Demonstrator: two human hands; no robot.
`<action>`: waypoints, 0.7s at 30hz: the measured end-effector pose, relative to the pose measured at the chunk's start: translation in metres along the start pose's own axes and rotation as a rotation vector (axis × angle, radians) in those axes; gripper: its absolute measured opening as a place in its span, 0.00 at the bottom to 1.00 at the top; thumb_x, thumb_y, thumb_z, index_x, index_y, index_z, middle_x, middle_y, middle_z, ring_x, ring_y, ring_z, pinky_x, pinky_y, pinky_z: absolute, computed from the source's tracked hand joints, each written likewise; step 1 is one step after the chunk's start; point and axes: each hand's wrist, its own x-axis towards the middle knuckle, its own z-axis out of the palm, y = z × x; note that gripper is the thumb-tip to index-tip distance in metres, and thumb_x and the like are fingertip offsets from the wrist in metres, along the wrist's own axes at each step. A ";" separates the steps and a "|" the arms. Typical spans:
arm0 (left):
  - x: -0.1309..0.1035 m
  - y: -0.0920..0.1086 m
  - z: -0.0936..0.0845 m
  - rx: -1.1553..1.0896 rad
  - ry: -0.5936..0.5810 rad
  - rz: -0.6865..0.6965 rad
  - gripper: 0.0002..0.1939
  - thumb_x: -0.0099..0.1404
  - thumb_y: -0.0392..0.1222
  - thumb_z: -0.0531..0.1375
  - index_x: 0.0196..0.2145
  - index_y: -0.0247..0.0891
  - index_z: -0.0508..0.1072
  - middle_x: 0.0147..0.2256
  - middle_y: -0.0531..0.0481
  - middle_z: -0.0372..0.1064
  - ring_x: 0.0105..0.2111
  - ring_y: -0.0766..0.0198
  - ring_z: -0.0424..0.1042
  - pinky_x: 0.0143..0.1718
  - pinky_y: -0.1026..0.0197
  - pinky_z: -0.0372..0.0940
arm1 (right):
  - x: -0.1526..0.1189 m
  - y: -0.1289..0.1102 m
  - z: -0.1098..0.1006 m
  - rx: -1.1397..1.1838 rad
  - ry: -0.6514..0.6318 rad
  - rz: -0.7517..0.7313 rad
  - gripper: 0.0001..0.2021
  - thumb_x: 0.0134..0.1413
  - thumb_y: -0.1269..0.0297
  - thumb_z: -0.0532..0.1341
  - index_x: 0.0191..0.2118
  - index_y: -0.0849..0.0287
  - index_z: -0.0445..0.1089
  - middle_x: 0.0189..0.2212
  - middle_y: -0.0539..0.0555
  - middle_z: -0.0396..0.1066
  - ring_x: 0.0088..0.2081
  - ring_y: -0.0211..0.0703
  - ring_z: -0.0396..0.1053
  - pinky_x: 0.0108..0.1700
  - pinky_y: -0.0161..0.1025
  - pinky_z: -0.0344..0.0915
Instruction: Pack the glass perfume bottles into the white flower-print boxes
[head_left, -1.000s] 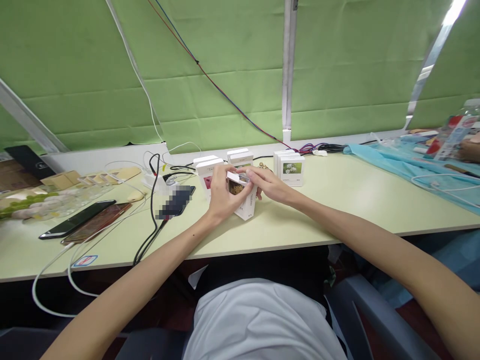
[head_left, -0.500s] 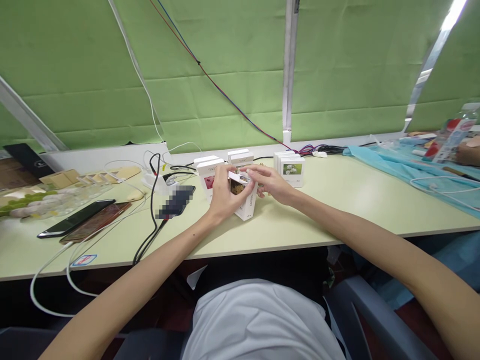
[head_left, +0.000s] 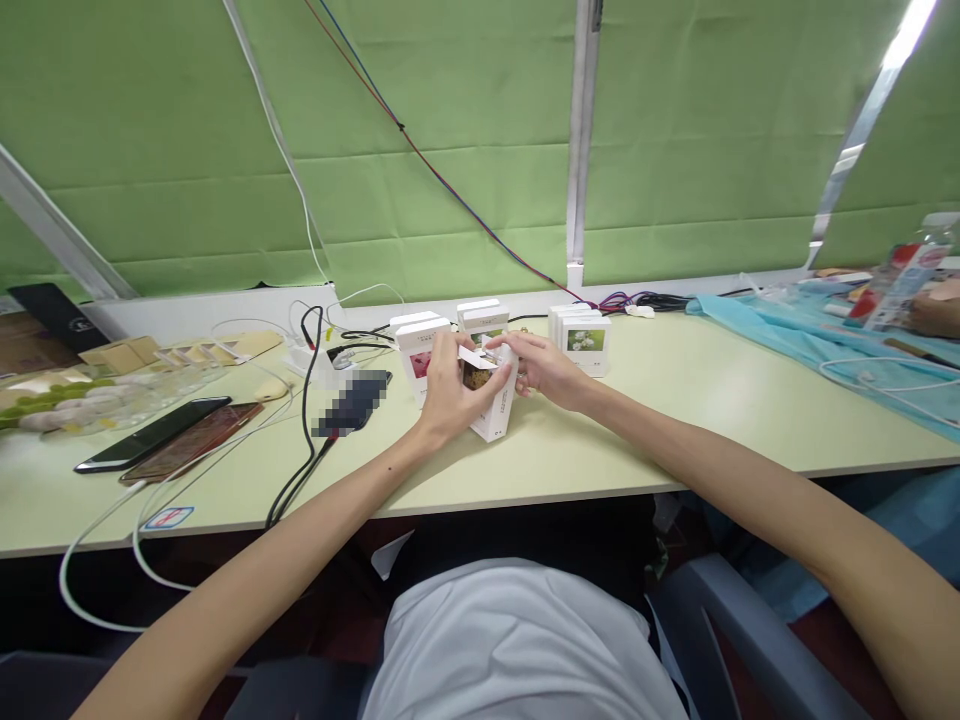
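A small white box (head_left: 496,418) with a picture on its front stands on the table, its top flap raised. My left hand (head_left: 448,392) is closed around the box's left side and front, with the thumb across the picture. At the box's top right, my right hand (head_left: 551,372) has its fingers bent over the opening by the flap; its fingertips are partly hidden. Close behind stand white boxes with a pink flower picture (head_left: 420,340) and another white box group (head_left: 481,314). To the right is a row of white boxes with a white-flower picture (head_left: 586,342).
On the left lie a dark phone (head_left: 154,435), a reddish-brown phone (head_left: 191,442), and a blurred-out phone (head_left: 352,404) with black cables. Blue plastic sheeting (head_left: 780,345) and a bottle (head_left: 911,270) are at the right. A green curtain (head_left: 465,150) hangs behind.
My right fingers have shifted slightly at the top of the box, and the flap looks a little lower. My left hand keeps its hold.
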 end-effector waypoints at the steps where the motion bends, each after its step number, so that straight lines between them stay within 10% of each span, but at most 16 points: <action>1: 0.000 0.000 0.000 -0.002 0.000 0.001 0.18 0.62 0.48 0.67 0.38 0.42 0.61 0.37 0.50 0.61 0.35 0.61 0.64 0.38 0.56 0.61 | 0.000 0.000 0.000 0.011 -0.001 0.006 0.20 0.54 0.44 0.68 0.42 0.56 0.75 0.28 0.47 0.64 0.23 0.32 0.62 0.19 0.30 0.60; 21: 0.000 0.001 0.001 -0.015 -0.005 -0.010 0.17 0.62 0.48 0.67 0.38 0.42 0.62 0.37 0.50 0.61 0.36 0.61 0.64 0.37 0.56 0.60 | 0.001 0.005 0.000 -0.020 0.023 -0.019 0.20 0.47 0.49 0.73 0.39 0.56 0.70 0.31 0.47 0.68 0.25 0.33 0.65 0.21 0.32 0.63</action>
